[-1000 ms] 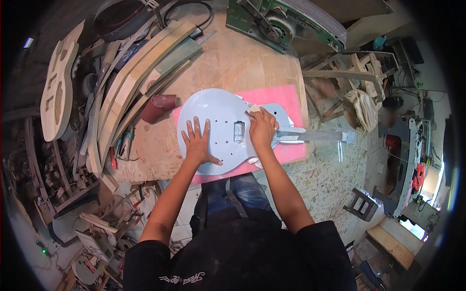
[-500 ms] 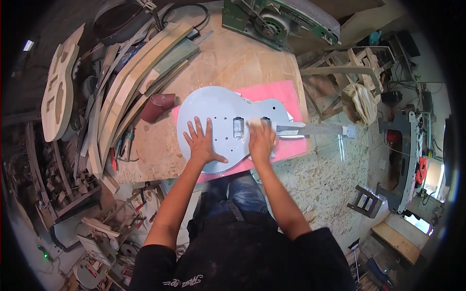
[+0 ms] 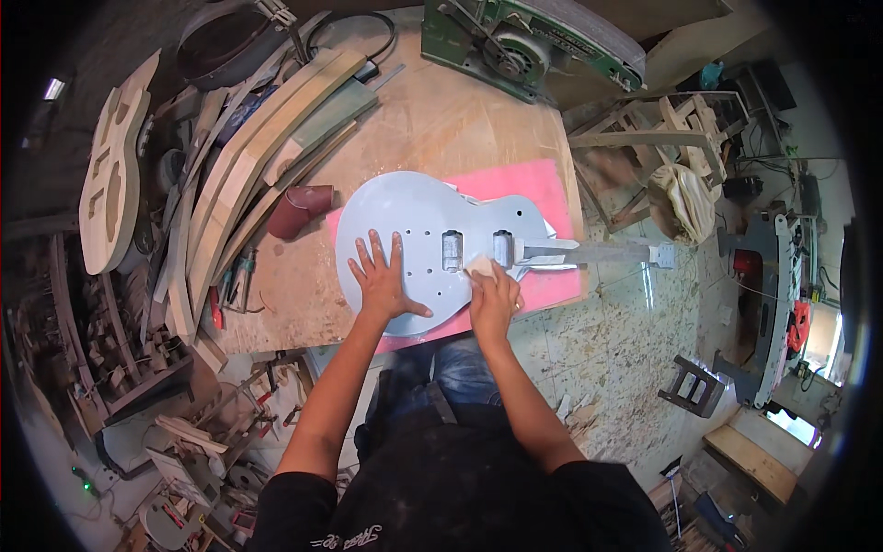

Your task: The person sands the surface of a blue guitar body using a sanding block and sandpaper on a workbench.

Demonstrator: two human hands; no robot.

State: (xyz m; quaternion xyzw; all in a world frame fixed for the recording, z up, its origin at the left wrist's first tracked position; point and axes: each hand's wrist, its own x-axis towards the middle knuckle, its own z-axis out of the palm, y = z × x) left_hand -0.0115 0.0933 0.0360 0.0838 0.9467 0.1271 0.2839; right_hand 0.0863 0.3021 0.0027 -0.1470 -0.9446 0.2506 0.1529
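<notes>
Right hand [image 3: 494, 299]: fingers closed on one pale piece [image 3: 479, 266], partly hidden beneath them. Left hand [image 3: 382, 287] — fingers spread flat — rests on one grey guitar body [image 3: 474, 235], two rectangular cavities [image 3: 452, 251] visible. Beneath: one pink sheet [image 3: 529, 184], partly covered, on one wooden table [image 3: 441, 129].
</notes>
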